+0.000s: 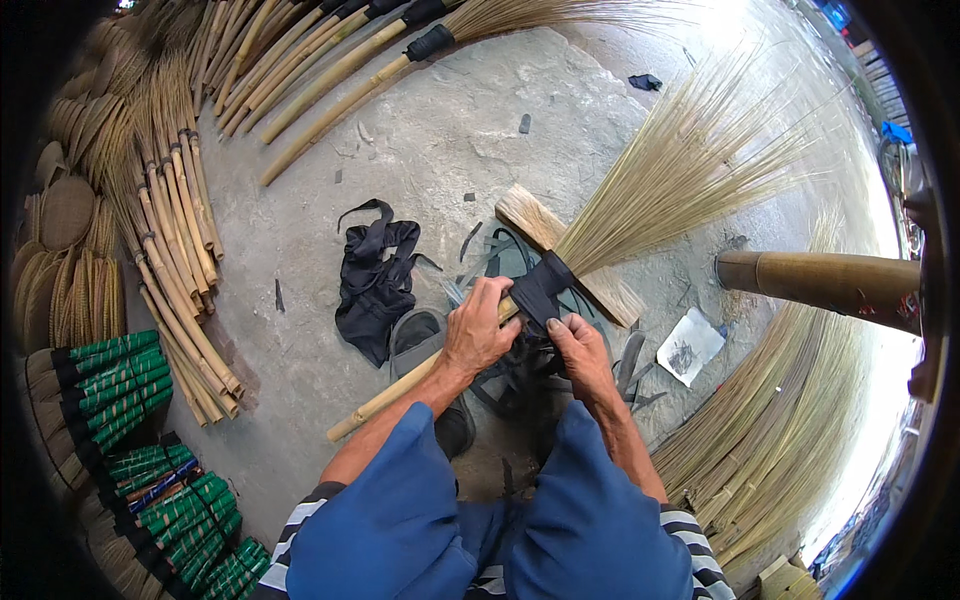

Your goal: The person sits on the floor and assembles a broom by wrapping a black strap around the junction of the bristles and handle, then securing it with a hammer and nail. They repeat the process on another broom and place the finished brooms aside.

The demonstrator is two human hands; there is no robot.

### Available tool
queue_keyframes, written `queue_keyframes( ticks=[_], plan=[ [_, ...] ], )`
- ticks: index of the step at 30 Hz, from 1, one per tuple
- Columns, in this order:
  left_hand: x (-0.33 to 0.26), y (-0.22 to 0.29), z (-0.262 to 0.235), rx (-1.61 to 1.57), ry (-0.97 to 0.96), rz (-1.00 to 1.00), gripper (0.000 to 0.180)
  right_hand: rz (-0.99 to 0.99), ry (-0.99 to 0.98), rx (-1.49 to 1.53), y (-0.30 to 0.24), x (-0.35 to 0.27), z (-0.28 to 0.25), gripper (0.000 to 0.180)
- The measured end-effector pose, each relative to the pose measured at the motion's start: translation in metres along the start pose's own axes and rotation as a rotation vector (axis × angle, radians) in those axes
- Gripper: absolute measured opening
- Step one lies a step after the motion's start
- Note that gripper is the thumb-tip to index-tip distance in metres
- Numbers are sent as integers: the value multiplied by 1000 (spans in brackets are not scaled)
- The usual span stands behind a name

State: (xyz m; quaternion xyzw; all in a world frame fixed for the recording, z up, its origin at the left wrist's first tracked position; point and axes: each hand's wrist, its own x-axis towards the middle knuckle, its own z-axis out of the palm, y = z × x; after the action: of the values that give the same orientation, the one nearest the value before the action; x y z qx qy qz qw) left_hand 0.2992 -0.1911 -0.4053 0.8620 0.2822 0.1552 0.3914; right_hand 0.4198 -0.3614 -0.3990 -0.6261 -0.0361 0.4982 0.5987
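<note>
Broom [640, 190]: one, pale stiff straw fanned wide, bamboo handle, lying mid-floor across a wooden block [560, 250].
Binding [540, 290]: black strip wrapped at the neck.
Left hand [480, 335]: closed round the handle.
Right hand [580, 350]: pinching the black strip.
Floor [420, 150]: rough grey concrete; black cloth heap [375, 275] nearby.

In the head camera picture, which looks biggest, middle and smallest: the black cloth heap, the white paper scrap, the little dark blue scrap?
1. Black cloth heap
2. White paper scrap
3. Little dark blue scrap, though it lies farther off
</note>
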Motion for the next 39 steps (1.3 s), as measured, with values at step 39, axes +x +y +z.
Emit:
queue_keyframes(
  ticks=[39],
  plan=[
    [6, -19, -12, -113, -326, -258, 34, -319, 96, -626, -21, 30, 24, 41]
  ],
)
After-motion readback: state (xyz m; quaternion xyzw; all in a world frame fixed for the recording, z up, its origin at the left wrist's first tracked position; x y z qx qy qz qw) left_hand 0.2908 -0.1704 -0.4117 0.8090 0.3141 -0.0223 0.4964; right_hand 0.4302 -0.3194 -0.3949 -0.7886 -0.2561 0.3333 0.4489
